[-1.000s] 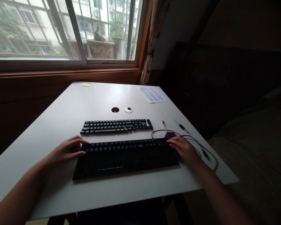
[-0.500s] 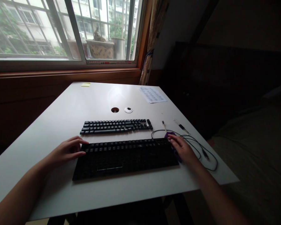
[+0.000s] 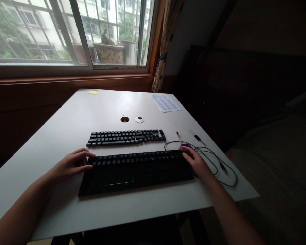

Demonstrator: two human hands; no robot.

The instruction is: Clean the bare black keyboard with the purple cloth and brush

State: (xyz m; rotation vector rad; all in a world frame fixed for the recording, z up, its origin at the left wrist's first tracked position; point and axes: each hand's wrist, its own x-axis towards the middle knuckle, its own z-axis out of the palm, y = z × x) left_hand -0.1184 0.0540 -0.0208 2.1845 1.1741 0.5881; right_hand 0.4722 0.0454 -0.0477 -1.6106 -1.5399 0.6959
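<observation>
A black keyboard [image 3: 137, 175] lies across the near part of the white desk. Its back rows carry keycaps, while the nearer part looks bare and dark. My left hand [image 3: 75, 161] holds its left end, thumb and forefinger on the edge. At the opposite end, my right hand [image 3: 193, 159] grips the back right corner, some fingertips hidden. Directly behind sit rows of loose black keycaps [image 3: 124, 137], laid out in keyboard order. A purple object [image 3: 185, 145] is partly covered by my right hand. Beside it lies a small brush-like stick [image 3: 178, 136].
A black cable [image 3: 233, 170] coils at the desk's right, near a small wire-ended tool [image 3: 197, 137]. Farther back are a cable hole [image 3: 124, 119], a round white cover [image 3: 139, 119], printed sheets [image 3: 165, 103] and a yellow note [image 3: 92, 92]. The window [image 3: 112, 41] stands behind the desk.
My right hand has shifted slightly left and closed in on the keyboard's right corner, covering more of the purple object. The left hand keeps its place.
</observation>
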